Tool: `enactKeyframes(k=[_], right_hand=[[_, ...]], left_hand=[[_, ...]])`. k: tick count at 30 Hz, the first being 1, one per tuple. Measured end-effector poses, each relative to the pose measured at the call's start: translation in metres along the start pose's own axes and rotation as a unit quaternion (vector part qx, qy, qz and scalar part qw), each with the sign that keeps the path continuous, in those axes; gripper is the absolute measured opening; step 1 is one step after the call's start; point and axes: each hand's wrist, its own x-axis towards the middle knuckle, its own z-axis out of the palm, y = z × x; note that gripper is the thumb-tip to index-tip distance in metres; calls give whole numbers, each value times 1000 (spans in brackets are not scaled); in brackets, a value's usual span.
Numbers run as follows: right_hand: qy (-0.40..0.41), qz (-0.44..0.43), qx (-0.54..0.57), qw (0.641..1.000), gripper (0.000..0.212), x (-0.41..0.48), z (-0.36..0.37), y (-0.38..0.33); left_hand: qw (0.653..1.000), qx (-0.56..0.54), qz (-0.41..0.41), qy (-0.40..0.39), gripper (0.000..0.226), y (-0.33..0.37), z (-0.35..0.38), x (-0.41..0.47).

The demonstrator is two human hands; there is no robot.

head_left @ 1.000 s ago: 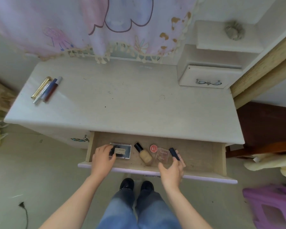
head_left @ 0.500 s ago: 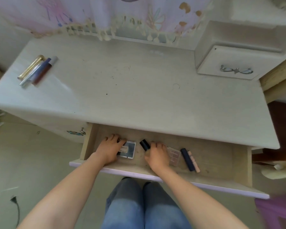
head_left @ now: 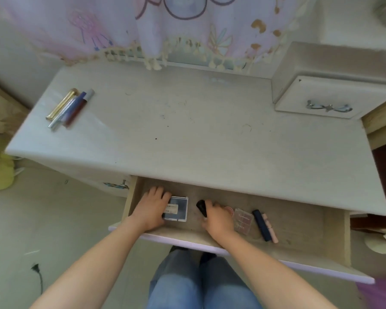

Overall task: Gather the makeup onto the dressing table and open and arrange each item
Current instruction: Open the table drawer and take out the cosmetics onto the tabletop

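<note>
Right fingers (head_left: pixel 212 206) are clamped round the black-capped bottle (head_left: pixel 201 207), body hidden. A second ago this right hand (head_left: pixel 218 219) was further right, at the dark navy tube (head_left: pixel 261 225), now left lying. Left fingers (head_left: pixel 163 195) still grip the left edge of the flat dark-blue compact case (head_left: pixel 178 208). Both items lie in the open wooden drawer (head_left: pixel 299 219) below the desk (head_left: pixel 210 141) front edge. Judgement: two pieces are secured for lifting. Only four slim tubes (head_left: pixel 69 108) occupy the desk's rear left corner.

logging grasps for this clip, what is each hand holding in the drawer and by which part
Left hand grips the blue compact by its left edge. Right hand grips the black-capped bottle round its body, cap sticking out.
</note>
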Motion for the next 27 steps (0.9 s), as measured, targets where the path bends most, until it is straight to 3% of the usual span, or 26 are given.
enactKeyframes(k=[4,8,15,21,27], right_hand=[[19,-6,107,994,46,-33,-25,6],[67,-60,183,979,46,-53,-65,1],[150,-137,228,952,33,-30,-145,-56],[177,-163,249,938,38,-2,-181,-111],[182,-162,294,924,37,41,-199,-173]], left_hand=[[996,-36,0,78,67,-1,-24,-35],[989,-81,-50,112,67,-7,-52,-61],[968,-111,-137,180,68,-40,-112,-70],[961,-107,-166,193,67,-81,-138,-59],[975,-93,-108,174,64,-138,-147,-22]])
